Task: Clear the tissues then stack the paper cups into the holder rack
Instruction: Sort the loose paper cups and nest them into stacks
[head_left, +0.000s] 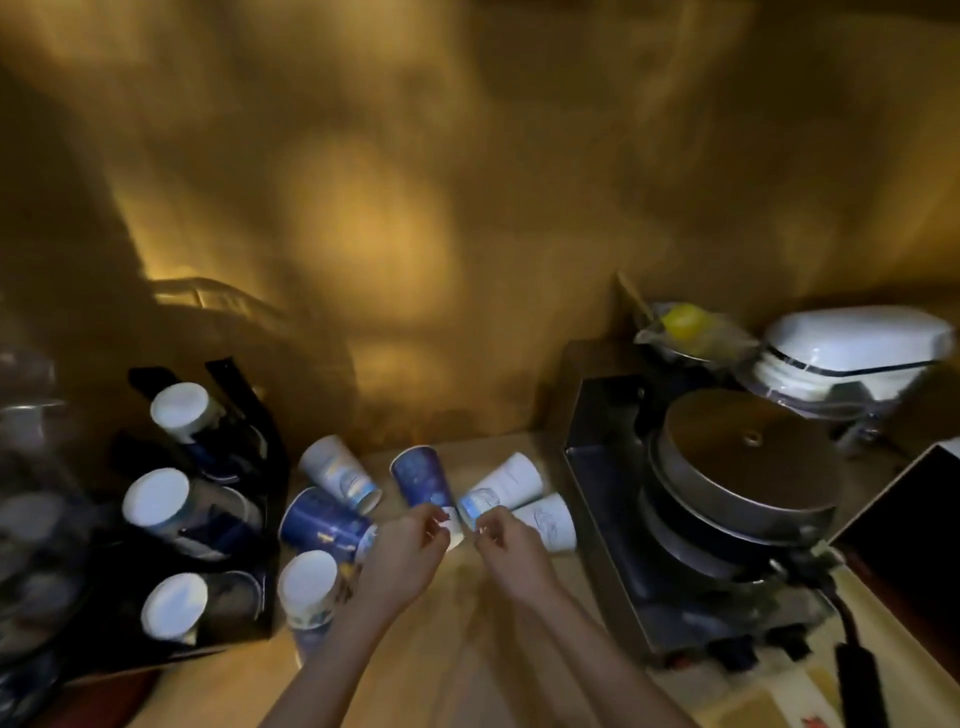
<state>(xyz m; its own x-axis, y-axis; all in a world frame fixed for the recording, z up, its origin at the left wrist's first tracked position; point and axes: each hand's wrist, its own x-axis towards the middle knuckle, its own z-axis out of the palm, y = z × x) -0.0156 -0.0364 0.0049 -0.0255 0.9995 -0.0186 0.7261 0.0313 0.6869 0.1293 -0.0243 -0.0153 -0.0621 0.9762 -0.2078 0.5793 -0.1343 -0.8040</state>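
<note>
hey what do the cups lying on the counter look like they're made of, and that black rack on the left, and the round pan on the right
Cups: printed paper, matte, with rolled rims, it seems.
Black rack: glossy black, probably acrylic or coated metal; the dim light leaves it open.
Round pan: metal, dull brushed grey, with a soft sheen on its flat top.

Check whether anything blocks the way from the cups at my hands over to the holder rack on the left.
Yes. Between the left hand at the dark blue cup and the holder rack, other loose cups lie on the counter: a white one, a blue one, and an upside-down one. Lifting over clears them.
</note>
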